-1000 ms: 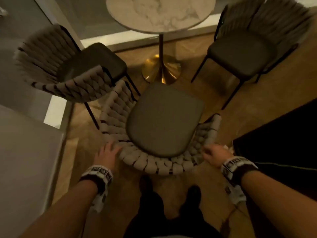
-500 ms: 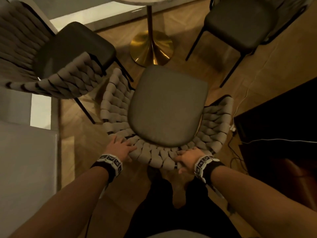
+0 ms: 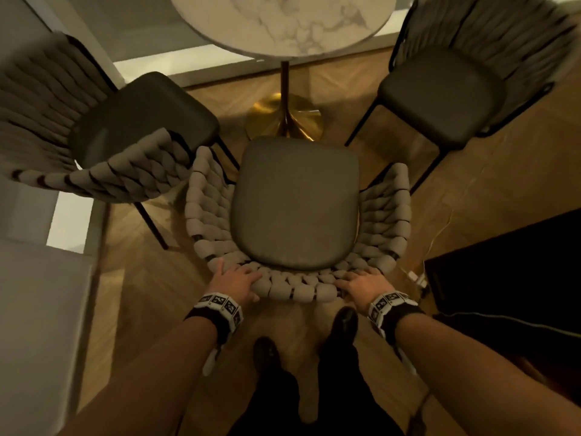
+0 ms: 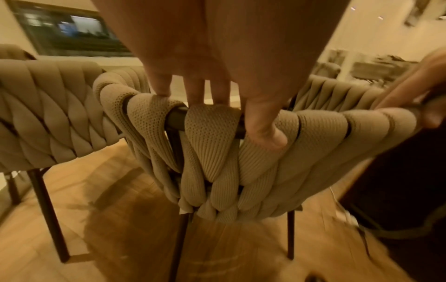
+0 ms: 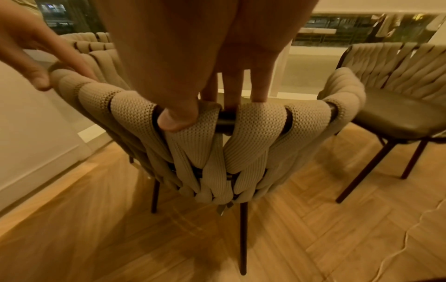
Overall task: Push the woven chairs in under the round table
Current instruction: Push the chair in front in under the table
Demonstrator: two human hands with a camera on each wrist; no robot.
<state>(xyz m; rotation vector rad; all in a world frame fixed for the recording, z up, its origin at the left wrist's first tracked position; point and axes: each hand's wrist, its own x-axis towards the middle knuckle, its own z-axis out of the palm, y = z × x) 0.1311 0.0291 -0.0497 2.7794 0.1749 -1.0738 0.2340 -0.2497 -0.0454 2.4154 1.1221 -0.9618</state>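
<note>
A woven beige chair (image 3: 295, 202) with a dark seat stands right in front of me, facing the round marble table (image 3: 283, 20) on its gold base (image 3: 284, 119). My left hand (image 3: 234, 280) grips the top rail of its backrest (image 4: 241, 145) on the left, fingers over the top and thumb behind. My right hand (image 3: 361, 283) grips the same rail (image 5: 217, 137) on the right. A second woven chair (image 3: 103, 133) stands at the left of the table and a third (image 3: 465, 73) at the right, both drawn out from it.
A pale wall or cabinet (image 3: 37, 325) runs along the left. A dark piece of furniture (image 3: 509, 278) with a white cable and plug (image 3: 415, 276) beside it stands at the right. My feet (image 3: 265, 354) are on the herringbone wood floor behind the chair.
The chair has turned square to the table and slid toward its base. Both hands have shifted along the backrest rail and now hold it evenly on either side.
</note>
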